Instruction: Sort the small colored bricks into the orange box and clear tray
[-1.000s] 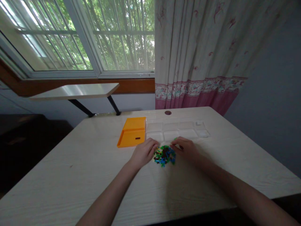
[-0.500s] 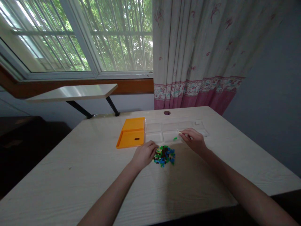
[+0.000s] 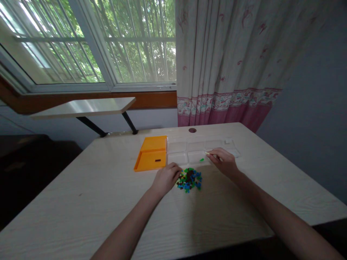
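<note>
A heap of small plastic pieces (image 3: 190, 177) in blue, green, brown and yellow lies mid-table. At its left edge rests my left hand (image 3: 168, 176), fingers curled together over the pieces there; their tips and anything in them are hidden. My right hand (image 3: 222, 159) pinches a small pale-yellow piece (image 3: 207, 153) between thumb and finger, above a clear compartment box (image 3: 187, 157). One green piece (image 3: 201, 159) lies in a front compartment, left of my right fingertips. An open orange case (image 3: 146, 168) stands behind my left hand, with a small dark brown piece (image 3: 157, 160) inside.
The clear box's right end reaches past my right hand, and a small whitish item (image 3: 227, 141) lies at its far right. A raised shelf (image 3: 86, 107) on black legs stands at the table's back left. Behind are a window and a curtain (image 3: 217, 101).
Almost nothing differs. Both hands stay in the same places, and the right still holds the pale-yellow piece over the clear box.
</note>
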`<state>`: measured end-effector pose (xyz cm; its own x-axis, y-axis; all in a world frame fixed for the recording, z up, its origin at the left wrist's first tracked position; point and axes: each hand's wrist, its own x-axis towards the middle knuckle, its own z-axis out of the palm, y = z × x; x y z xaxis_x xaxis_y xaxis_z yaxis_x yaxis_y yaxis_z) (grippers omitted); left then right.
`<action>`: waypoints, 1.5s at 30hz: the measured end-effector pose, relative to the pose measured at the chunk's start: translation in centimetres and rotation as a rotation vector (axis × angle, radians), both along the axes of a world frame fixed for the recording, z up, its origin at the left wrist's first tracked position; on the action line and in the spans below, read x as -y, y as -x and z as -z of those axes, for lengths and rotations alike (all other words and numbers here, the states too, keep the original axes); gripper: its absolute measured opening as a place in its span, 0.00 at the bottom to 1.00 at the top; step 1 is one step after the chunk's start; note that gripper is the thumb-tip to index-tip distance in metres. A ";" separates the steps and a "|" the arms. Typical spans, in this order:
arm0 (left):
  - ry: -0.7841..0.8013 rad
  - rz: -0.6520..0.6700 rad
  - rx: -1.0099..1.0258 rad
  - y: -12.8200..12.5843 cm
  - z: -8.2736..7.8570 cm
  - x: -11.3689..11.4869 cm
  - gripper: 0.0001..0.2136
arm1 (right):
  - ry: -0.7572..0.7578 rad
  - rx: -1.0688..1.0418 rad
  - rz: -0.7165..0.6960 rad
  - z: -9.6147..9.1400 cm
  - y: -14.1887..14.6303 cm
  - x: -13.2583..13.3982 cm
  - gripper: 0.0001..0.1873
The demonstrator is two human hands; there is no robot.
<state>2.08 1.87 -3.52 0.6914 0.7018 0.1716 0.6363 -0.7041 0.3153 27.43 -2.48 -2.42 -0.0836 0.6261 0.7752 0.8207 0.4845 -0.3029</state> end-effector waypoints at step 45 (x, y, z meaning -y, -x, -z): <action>0.053 0.158 0.086 -1.2 -0.7 1.8 0.10 | 0.433 0.181 -0.200 0.9 5.3 2.2 0.06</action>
<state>3.25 0.11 -2.80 0.7781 0.5952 0.2008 0.4880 -0.7740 0.4034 22.15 -4.65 -3.34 -0.3438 0.8447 0.4102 0.7825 0.4992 -0.3720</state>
